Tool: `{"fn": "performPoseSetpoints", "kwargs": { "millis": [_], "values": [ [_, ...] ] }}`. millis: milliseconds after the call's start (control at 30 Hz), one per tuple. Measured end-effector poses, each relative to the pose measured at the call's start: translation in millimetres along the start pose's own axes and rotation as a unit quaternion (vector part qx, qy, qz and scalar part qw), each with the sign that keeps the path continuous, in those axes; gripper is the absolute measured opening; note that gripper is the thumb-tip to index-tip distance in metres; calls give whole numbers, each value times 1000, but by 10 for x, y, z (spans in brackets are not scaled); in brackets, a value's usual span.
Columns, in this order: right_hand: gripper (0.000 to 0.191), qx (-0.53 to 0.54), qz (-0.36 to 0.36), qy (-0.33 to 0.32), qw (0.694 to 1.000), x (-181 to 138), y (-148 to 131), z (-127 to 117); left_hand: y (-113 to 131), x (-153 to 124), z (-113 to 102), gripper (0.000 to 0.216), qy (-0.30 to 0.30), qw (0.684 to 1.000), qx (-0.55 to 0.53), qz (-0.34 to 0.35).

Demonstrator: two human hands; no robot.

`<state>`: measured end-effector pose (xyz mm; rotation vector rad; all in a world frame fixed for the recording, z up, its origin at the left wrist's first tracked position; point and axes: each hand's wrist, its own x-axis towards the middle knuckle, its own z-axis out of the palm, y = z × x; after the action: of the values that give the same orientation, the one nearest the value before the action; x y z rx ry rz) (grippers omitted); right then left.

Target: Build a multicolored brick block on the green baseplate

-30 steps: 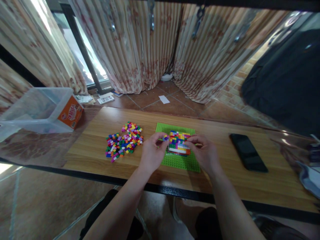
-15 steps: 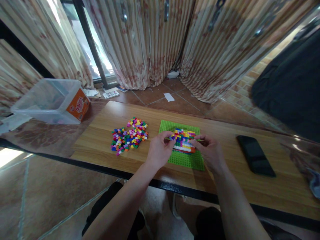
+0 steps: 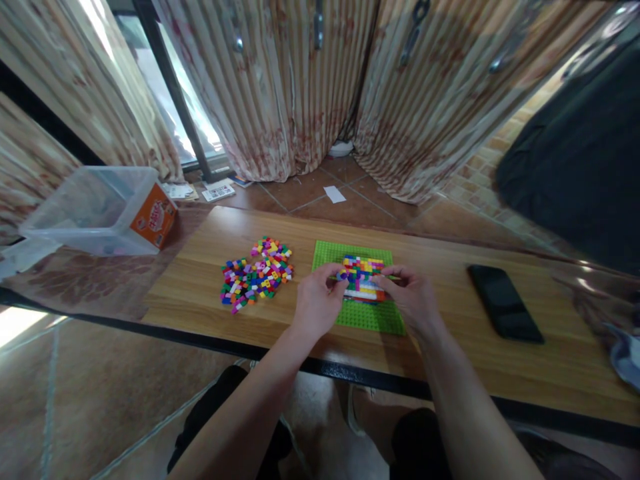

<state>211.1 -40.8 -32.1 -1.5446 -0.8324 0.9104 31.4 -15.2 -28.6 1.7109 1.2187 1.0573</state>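
Note:
A block of multicoloured toy bricks (image 3: 364,285) stands on a green studded baseplate (image 3: 371,317). My left hand (image 3: 320,300) is at the block's left side, thumb and forefinger pinched on a small purple toy brick (image 3: 343,275). From the right, my right hand (image 3: 414,295) reaches to the block's other side. Its thumb and forefinger are drawn close together at the edge; whatever lies between them is too small to make out. The fingers cover both side edges of the block.
Loose bricks (image 3: 257,275) lie in a heap left of the baseplate on the wooden table (image 3: 190,267). A black phone (image 3: 505,303) rests at the right. Beyond the left end stands a clear plastic bin (image 3: 95,213) with an orange label. Curtains (image 3: 280,100) hang behind.
The view has shifted slightly, so the baseplate and phone appear a little further left. Both hands keep nearly the same pose at the block.

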Motion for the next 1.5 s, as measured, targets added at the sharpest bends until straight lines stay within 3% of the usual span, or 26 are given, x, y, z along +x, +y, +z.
{"fn": "performPoseSetpoints", "kwargs": {
  "millis": [167, 367, 467, 600, 967, 1300, 1500],
  "values": [
    [40, -40, -42, -19, 998, 5, 49, -55, -25, 14, 4, 18, 2, 998, -59, 21],
    [16, -101, -246, 77, 961, -101, -63, -22, 16, 23, -8, 22, -19, 992, -119, 25],
    [14, -100, -280, 26, 954, -213, -139, 78, 49, 13, 0, 25, -53, 980, -188, 21],
    [15, -111, -282, -34, 952, -319, -195, 181, 84, -5, 11, 27, -89, 963, -253, 17],
    [15, -101, -246, -57, 962, -326, -222, 186, 159, -18, -6, 16, -106, 963, -248, -3],
    [11, -4, -188, -49, 981, -324, -259, 173, 169, -4, -19, 11, -101, 962, -255, -1],
    [10, -4, -178, 33, 984, -205, -263, -84, 142, 19, -17, 11, -73, 962, -261, -30]
  ]
}}
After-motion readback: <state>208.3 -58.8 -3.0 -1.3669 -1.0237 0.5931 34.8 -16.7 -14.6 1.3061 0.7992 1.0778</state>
